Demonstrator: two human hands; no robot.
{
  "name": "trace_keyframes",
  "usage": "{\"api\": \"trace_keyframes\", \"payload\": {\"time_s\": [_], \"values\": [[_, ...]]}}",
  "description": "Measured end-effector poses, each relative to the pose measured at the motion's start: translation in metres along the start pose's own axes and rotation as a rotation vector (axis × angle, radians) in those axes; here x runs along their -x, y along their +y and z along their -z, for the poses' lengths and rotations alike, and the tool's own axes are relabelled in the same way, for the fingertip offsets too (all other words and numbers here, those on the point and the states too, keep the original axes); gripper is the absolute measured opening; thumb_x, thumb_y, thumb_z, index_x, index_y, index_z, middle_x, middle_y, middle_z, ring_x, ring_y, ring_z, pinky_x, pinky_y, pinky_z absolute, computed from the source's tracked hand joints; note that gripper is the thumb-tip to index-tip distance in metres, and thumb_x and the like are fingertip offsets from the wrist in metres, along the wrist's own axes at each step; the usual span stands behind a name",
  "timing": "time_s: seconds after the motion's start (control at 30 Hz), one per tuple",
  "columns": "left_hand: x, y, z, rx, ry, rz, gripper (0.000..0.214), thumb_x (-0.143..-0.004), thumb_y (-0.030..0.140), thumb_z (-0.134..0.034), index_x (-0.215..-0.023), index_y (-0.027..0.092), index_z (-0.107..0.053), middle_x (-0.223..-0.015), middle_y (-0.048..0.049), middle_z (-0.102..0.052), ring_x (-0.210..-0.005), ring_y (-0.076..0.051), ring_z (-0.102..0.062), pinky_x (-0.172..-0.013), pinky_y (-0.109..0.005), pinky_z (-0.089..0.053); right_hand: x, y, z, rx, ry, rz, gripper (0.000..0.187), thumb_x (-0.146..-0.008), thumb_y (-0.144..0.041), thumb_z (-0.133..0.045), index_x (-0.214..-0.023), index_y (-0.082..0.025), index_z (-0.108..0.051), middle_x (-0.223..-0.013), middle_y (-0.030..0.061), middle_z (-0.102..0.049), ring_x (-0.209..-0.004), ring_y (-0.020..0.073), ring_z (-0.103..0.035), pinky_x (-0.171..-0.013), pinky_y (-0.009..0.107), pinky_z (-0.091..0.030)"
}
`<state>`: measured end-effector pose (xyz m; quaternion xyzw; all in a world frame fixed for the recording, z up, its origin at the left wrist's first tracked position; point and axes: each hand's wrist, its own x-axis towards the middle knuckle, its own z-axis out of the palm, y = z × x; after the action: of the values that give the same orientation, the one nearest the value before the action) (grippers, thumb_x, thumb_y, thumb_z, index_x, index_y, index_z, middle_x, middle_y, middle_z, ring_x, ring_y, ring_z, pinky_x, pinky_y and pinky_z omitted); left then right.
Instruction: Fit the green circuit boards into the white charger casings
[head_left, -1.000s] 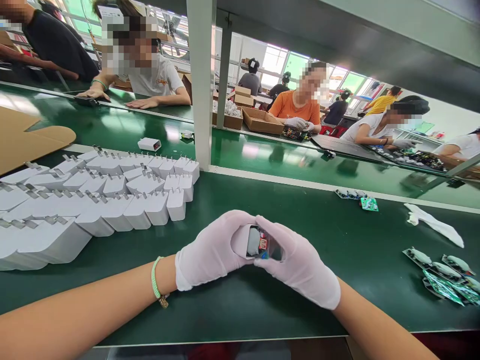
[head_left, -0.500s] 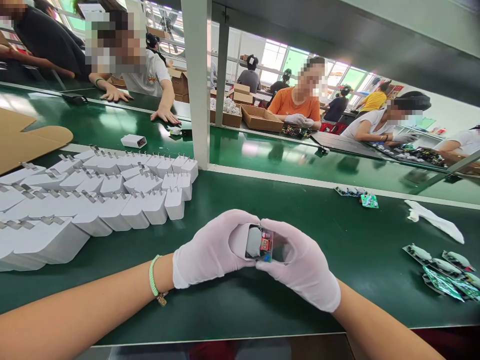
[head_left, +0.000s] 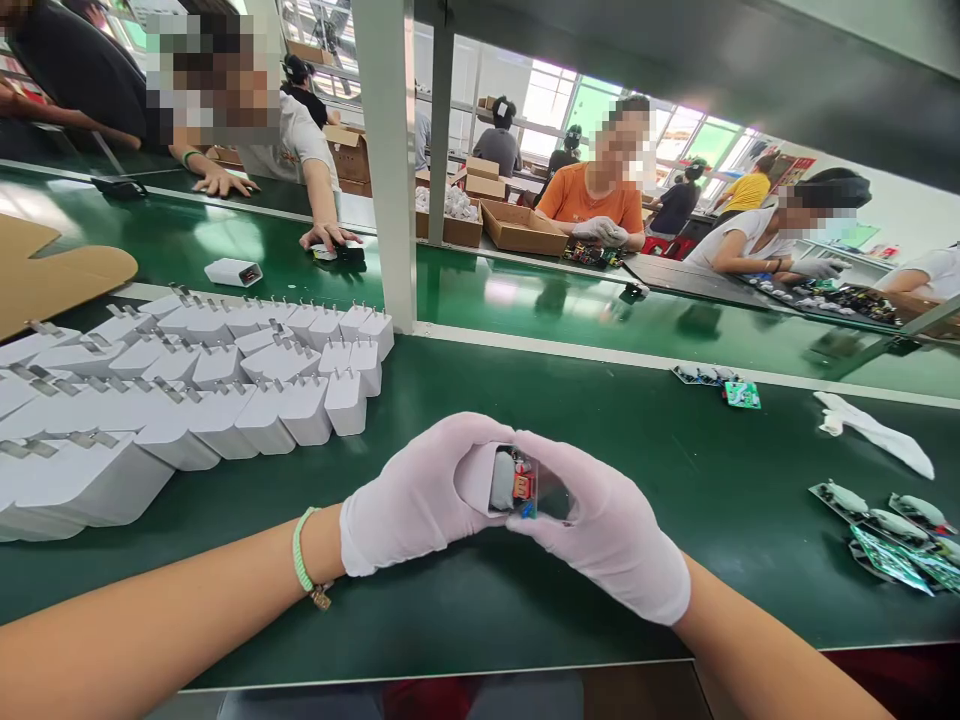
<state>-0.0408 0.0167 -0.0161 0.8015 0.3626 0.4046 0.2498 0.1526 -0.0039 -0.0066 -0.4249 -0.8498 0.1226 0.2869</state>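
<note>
Both my hands wear white gloves and meet at the middle of the green table. My left hand (head_left: 420,495) is closed around a white charger shell (head_left: 480,478). My right hand (head_left: 600,535) is closed on a small circuit board (head_left: 519,483) with a red part, which sits partly inside the shell's open end. My left wrist carries a green bracelet (head_left: 301,550). At the left lie rows of white charger shells (head_left: 187,385), prongs up.
Green circuit boards (head_left: 889,540) lie at the right edge, more boards (head_left: 720,383) and a white cloth (head_left: 874,433) farther back. A white post (head_left: 386,165) stands behind the shells. One charger (head_left: 232,271) lies on the green belt. Other people work across the belt.
My hands stay together on the shell and board, pressed slightly closer. The charger on the belt has drifted left. A person across the belt has reached a hand onto a dark object.
</note>
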Motion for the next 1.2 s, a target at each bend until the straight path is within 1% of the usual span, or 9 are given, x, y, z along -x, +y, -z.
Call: {"api": "trace_keyframes", "payload": {"time_s": [0.2,0.33,0.4,0.53,0.67,0.77,0.87,1.03,1.2], "values": [[0.003,0.000,0.001,0.005,0.013,0.061,0.048,-0.065,0.024,-0.076,-0.106,0.020,-0.051,-0.100,-0.0013,-0.063,-0.084,-0.014,-0.064,-0.077,-0.028,-0.055,0.001,0.012,-0.013,-0.166,-0.166,0.038,0.097,-0.079,-0.068,-0.053,-0.150,-0.017,-0.014,-0.101,0.0135,-0.067,-0.080,0.0268,-0.065,-0.070,0.040,-0.053],[0.004,0.003,0.002,0.063,0.008,-0.022,0.045,-0.066,0.023,-0.076,-0.103,0.019,-0.052,-0.100,-0.0027,-0.061,-0.086,-0.014,-0.064,-0.078,-0.028,-0.055,-0.001,0.008,-0.013,-0.556,-0.258,-0.229,0.106,-0.077,-0.074,-0.048,-0.151,-0.017,0.003,-0.110,0.0126,-0.063,-0.091,0.0258,-0.063,-0.084,0.041,-0.049],[0.003,0.006,0.003,0.080,0.004,-0.079,0.049,-0.062,0.016,-0.078,-0.104,0.019,-0.052,-0.105,-0.0045,-0.059,-0.095,-0.016,-0.062,-0.084,-0.029,-0.054,-0.006,0.002,-0.009,-0.742,-0.288,-0.334,0.099,-0.080,-0.069,-0.051,-0.151,-0.018,-0.003,-0.117,0.0118,-0.060,-0.102,0.0248,-0.059,-0.093,0.040,-0.045],[0.004,0.008,0.003,0.123,-0.030,-0.048,0.059,-0.055,0.008,-0.080,-0.106,0.020,-0.054,-0.114,-0.0064,-0.055,-0.108,-0.020,-0.058,-0.090,-0.030,-0.053,-0.017,-0.008,-0.005,-1.058,-0.349,-0.231,0.060,-0.086,-0.054,-0.055,-0.136,-0.022,-0.043,-0.115,0.0055,-0.059,-0.106,0.0214,-0.055,-0.095,0.034,-0.042],[0.006,0.008,0.002,0.088,-0.038,0.013,0.061,-0.053,0.009,-0.081,-0.107,0.022,-0.056,-0.115,-0.0047,-0.056,-0.101,-0.019,-0.062,-0.089,-0.032,-0.054,-0.018,-0.008,-0.009,-1.231,-0.359,-0.246,0.040,-0.087,-0.046,-0.056,-0.118,-0.021,-0.055,-0.108,0.0036,-0.060,-0.102,0.0201,-0.054,-0.091,0.032,-0.043],[0.006,0.006,0.001,0.030,-0.012,-0.001,0.058,-0.055,0.011,-0.080,-0.106,0.022,-0.055,-0.109,-0.0033,-0.060,-0.096,-0.017,-0.063,-0.085,-0.030,-0.054,-0.015,-0.005,-0.013,-1.156,-0.302,-0.288,0.036,-0.087,-0.044,-0.054,-0.114,-0.019,-0.056,-0.109,0.0052,-0.060,-0.104,0.0209,-0.055,-0.090,0.033,-0.043],[0.005,0.004,-0.002,-0.041,0.069,-0.072,0.045,-0.063,0.015,-0.075,-0.103,0.021,-0.054,-0.102,-0.0035,-0.063,-0.089,-0.016,-0.064,-0.080,-0.030,-0.055,-0.014,-0.002,-0.017,-0.909,-0.103,-0.396,0.031,-0.082,-0.036,-0.059,-0.108,-0.020,-0.056,-0.103,0.0049,-0.063,-0.096,0.0201,-0.060,-0.087,0.034,-0.045],[-0.002,0.008,-0.006,-0.299,0.245,-0.199,0.015,-0.075,0.011,-0.058,-0.087,0.020,-0.056,-0.083,-0.0016,-0.062,-0.074,-0.015,-0.060,-0.064,-0.027,-0.049,-0.014,-0.005,-0.015,-0.567,0.114,-0.515,0.008,-0.075,-0.027,-0.058,-0.073,-0.022,-0.053,-0.076,-0.0022,-0.059,-0.067,0.0149,-0.058,-0.067,0.030,-0.046],[-0.010,0.014,-0.002,-0.445,-0.026,-0.309,0.022,-0.068,0.002,-0.046,-0.057,0.021,-0.038,-0.053,0.0050,-0.040,-0.051,-0.011,-0.036,-0.050,-0.028,-0.026,-0.013,-0.014,-0.009,-0.516,0.085,-0.548,0.009,-0.076,-0.028,-0.055,-0.070,-0.023,-0.052,-0.069,-0.0036,-0.058,-0.065,0.0144,-0.055,-0.064,0.027,-0.043]]}}
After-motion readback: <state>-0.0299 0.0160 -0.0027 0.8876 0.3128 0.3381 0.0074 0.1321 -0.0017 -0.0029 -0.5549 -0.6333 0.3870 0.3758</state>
